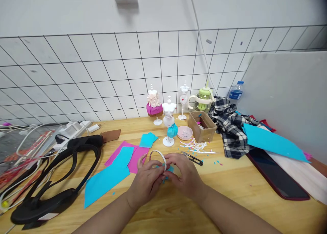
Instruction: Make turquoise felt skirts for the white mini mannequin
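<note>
My left hand (pixel 148 177) and my right hand (pixel 186 175) meet at the middle of the table, fingers pinched together. Between them is a small piece of blue crepe-like sheet (pixel 169 173), partly covered by my fingers. A thin white strip (pixel 161 154) arches up in a loop from the same fingertips; which hand grips its end I cannot tell. Just beyond stands a small white dress form (pixel 169 108) with a blue puff (pixel 172 130) at its lower side. Thread snips (pixel 192 158) lie beyond my right hand.
Blue sheets (pixel 108 179) and a pink sheet (pixel 136 159) lie left. At the back are two more dress forms, a pink dish (pixel 185 133), a cardboard box (pixel 202 126) and white scraps (pixel 196 146). A black headset frame (pixel 43 206) lies left, a phone (pixel 278 176) right.
</note>
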A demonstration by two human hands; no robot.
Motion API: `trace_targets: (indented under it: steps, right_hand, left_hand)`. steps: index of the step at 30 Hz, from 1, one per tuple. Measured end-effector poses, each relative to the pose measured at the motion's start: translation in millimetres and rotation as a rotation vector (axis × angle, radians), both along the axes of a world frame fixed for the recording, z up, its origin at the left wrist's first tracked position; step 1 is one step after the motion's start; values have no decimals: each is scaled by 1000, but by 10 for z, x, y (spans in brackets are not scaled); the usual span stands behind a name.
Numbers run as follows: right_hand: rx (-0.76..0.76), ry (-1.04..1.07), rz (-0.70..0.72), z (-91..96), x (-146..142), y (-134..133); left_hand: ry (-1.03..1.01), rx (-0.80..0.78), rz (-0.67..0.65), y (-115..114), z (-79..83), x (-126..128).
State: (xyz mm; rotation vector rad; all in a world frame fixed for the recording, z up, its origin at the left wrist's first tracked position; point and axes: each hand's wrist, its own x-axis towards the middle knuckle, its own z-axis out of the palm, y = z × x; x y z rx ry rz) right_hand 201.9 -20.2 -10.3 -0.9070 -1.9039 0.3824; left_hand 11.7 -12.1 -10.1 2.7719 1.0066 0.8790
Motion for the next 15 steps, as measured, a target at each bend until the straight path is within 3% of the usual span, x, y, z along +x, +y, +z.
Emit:
trace_targets:
  steps: [7,15]
  right_hand:
    - [25,-14,-7,47,20,-3]
    - [46,-29,-29,8,40,29]
  left_hand:
    - [-38,-131,-79,-69,-30,5]
    - [-213,-292,-123,101,-71,-12]
